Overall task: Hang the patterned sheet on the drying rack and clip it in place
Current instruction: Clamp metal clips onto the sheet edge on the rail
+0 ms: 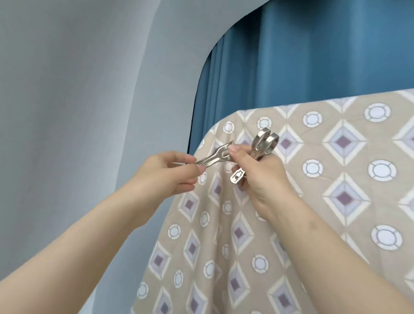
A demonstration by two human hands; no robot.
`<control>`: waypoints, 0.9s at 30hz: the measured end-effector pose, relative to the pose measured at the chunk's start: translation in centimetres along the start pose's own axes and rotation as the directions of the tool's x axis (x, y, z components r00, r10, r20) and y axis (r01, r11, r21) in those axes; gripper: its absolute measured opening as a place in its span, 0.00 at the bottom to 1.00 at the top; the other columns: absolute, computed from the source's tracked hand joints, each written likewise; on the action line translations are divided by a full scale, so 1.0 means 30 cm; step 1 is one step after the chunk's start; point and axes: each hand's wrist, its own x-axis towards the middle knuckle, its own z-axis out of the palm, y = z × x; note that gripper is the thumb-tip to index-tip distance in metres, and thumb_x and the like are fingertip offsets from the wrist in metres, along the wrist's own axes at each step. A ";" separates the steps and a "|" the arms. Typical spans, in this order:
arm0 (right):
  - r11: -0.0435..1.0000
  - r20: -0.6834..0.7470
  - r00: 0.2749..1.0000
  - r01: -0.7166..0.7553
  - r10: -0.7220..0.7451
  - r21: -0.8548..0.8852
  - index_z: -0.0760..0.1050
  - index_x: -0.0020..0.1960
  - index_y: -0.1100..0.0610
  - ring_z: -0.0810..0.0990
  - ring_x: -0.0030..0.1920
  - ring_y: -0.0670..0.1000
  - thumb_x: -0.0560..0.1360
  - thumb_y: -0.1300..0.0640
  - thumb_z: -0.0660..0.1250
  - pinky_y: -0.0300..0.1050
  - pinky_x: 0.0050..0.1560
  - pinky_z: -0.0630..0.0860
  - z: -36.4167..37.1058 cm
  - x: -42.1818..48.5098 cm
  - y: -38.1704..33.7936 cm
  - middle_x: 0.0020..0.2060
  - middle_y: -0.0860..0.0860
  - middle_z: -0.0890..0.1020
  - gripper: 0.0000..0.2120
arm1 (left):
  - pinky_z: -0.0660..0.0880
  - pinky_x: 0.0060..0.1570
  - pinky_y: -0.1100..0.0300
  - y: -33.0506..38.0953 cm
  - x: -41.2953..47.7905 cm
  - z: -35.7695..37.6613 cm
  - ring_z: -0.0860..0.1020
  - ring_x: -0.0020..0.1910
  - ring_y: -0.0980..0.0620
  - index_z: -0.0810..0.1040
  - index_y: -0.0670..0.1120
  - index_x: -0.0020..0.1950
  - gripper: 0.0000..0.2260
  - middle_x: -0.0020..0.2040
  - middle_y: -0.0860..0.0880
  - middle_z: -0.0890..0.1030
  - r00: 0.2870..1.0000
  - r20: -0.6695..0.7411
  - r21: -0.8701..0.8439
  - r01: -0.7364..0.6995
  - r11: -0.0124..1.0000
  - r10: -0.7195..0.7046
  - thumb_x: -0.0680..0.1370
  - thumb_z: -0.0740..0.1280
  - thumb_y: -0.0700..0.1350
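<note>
The patterned sheet (332, 188), beige with purple diamonds and white circles, hangs draped over the drying rack; the rack itself is hidden under the cloth. My left hand (168, 174) pinches the handle end of a metal clip (215, 155) in front of the sheet's left top corner. My right hand (260, 177) touches that clip's forked end with the thumb and grips another metal clip (262, 145), possibly more than one, its round jaws sticking up above the fingers.
A blue curtain (328, 55) hangs behind the sheet. A pale grey wall (72, 88) fills the left side, close to the sheet's left edge.
</note>
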 end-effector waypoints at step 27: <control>-0.066 0.056 0.869 0.027 -0.492 -0.997 0.62 0.49 0.57 0.68 0.42 0.59 0.74 0.59 0.56 0.46 0.40 0.62 -0.015 0.338 -0.234 0.39 0.54 0.69 0.05 | 0.76 0.58 0.58 0.047 0.519 0.071 0.78 0.41 0.56 0.75 0.50 0.44 0.03 0.40 0.54 0.77 0.879 -0.360 -0.236 -0.409 0.882 0.311 0.75 0.69 0.46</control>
